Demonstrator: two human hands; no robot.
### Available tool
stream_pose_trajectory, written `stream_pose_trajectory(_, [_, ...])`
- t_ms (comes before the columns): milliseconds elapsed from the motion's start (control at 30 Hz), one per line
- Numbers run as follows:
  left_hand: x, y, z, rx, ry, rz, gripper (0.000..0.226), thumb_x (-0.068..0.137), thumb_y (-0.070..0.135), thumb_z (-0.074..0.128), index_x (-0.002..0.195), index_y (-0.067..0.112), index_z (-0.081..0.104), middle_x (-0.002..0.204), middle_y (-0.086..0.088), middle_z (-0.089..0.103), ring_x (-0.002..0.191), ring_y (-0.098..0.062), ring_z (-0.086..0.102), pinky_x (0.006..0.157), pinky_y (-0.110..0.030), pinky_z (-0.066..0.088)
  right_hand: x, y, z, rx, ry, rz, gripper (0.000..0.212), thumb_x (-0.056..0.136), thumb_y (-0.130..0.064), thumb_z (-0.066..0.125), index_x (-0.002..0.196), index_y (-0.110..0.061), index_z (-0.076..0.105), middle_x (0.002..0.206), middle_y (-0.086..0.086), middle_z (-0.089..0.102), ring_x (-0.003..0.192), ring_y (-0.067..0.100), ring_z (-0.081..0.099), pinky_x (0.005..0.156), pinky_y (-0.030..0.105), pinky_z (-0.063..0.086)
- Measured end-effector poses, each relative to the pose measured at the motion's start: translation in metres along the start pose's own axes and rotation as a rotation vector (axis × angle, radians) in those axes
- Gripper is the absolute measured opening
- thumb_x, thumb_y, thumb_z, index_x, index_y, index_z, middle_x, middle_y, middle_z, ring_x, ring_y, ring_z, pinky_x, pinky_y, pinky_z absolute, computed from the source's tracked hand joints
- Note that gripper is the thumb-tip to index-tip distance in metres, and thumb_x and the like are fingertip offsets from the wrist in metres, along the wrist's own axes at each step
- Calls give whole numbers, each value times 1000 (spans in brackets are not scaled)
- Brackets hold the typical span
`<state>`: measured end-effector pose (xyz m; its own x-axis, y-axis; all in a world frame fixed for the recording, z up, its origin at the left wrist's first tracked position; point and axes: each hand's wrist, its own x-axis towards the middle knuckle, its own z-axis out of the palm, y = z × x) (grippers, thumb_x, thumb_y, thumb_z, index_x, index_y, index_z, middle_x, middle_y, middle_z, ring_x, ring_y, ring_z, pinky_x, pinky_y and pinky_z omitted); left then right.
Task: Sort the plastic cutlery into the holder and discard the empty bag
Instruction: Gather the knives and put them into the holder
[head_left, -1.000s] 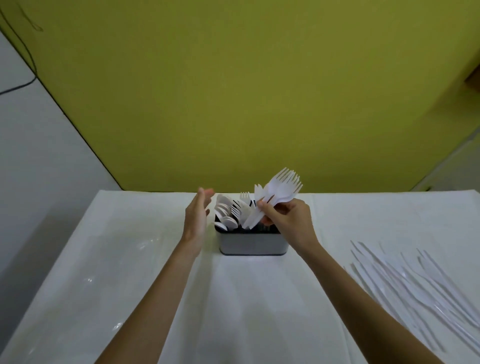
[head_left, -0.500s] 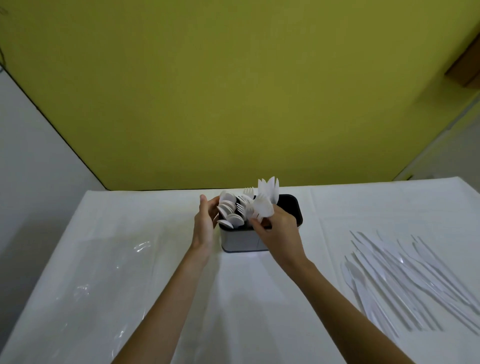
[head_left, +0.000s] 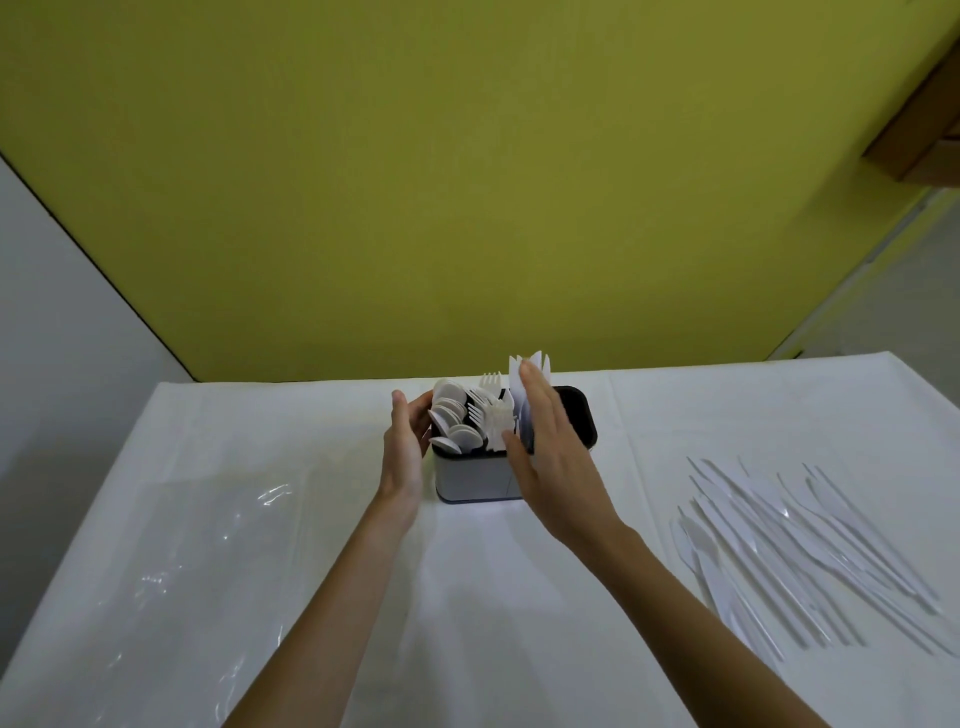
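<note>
One holder (head_left: 472, 478) sits between left hand (head_left: 402, 452) and right hand (head_left: 556, 457), both grips spread, holding nothing; overlapping knives (head_left: 769, 535) defy counting.

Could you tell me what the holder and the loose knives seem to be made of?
The holder: probably plastic or coated metal, with a smooth grey wall and a black rim. The knives: thin white plastic, slightly glossy, with faint highlights.

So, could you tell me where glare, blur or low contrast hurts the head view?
Head view: glare streaks are all that reveal the clear bag on the left; the white knives on the right nearly melt into the white tablecloth; the right hand has slightly soft edges; the holder and spoons are sharp.
</note>
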<state>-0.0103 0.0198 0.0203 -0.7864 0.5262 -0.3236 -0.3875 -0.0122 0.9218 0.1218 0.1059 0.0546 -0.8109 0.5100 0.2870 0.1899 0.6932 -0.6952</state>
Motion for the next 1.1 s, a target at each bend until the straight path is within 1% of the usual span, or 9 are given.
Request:
stream_pose_trajectory(167, [-1, 2, 0, -16, -21, -6, 62, 103, 45, 11, 128, 10, 56, 124, -8, 63, 116, -18, 58, 103, -31, 42, -2, 8, 21, -129, -154, -34, 54, 102, -20, 29, 151, -13, 6, 160, 0, 7, 147, 9, 3, 120, 31, 11])
stream_pose_trajectory(333, [-1, -2, -1, -20, -32, 3, 61, 102, 46, 12, 128, 12, 56, 126, -10, 63, 120, -21, 57, 106, -34, 41, 0, 12, 22, -340, -167, -70, 68, 94, -45, 14, 151, -12, 1, 160, 2, 3, 147, 11, -3, 119, 30, 2])
stream_pose_trajectory(433, [-2, 0, -1, -4, -52, 17, 63, 102, 47, 12, 129, 11, 56, 127, -12, 62, 121, -22, 56, 109, -38, 37, 0, 14, 16, -304, -197, -75, 71, 93, -50, 17, 151, -14, -3, 160, 0, -3, 147, 10, -8, 120, 32, 1])
stream_pose_trajectory(500, [-3, 5, 1, 33, -29, 51, 62, 102, 45, 13, 131, 10, 54, 131, -9, 60, 122, -18, 54, 108, -33, 37, -2, 11, 7, -238, -200, -76, 70, 95, -50, 22, 150, -17, -7, 160, -4, -8, 146, 8, -11, 119, 29, -2])
stream_pose_trajectory(600, [-8, 21, 12, 159, 81, 214, 53, 104, 39, 18, 137, 12, 49, 141, 0, 49, 129, -8, 43, 100, -18, 30, -9, 7, -10, -134, -131, -57, 67, 100, -38, 34, 150, -19, -7, 160, -8, -8, 145, 3, -11, 117, 22, -5])
stream_pose_trajectory(700, [-20, 38, 34, 281, 91, 408, 46, 104, 36, 22, 139, 17, 46, 135, 11, 43, 123, 1, 38, 92, -5, 28, -25, 18, -32, -86, -50, 25, 65, 99, -36, 34, 151, -20, -2, 157, -14, -5, 145, 0, -6, 118, 21, 1])
stream_pose_trajectory(867, [-37, 43, 93, 410, -31, 681, 56, 96, 44, 25, 137, 13, 46, 139, 12, 37, 138, -2, 27, 106, -4, 17, -60, 59, -71, -61, 79, 187, 57, 100, -34, 33, 151, -21, 9, 158, -10, 11, 145, 2, 8, 118, 20, 9])
stream_pose_trajectory(967, [-49, 28, 126, 455, -123, 785, 56, 94, 46, 28, 135, 15, 49, 142, 14, 37, 144, -8, 20, 113, -14, 17, -85, 86, -96, -61, 145, 281, 53, 101, -26, 37, 150, -17, 19, 157, -4, 22, 144, 8, 17, 118, 26, 16])
stream_pose_trajectory(1100, [-61, -8, 167, 515, -233, 792, 47, 94, 43, 35, 127, 16, 55, 135, 11, 48, 135, -8, 36, 109, -26, 30, -124, 128, -133, -112, 213, 381, 46, 100, -22, 41, 145, -14, 32, 151, 1, 34, 141, 15, 27, 115, 28, 21])
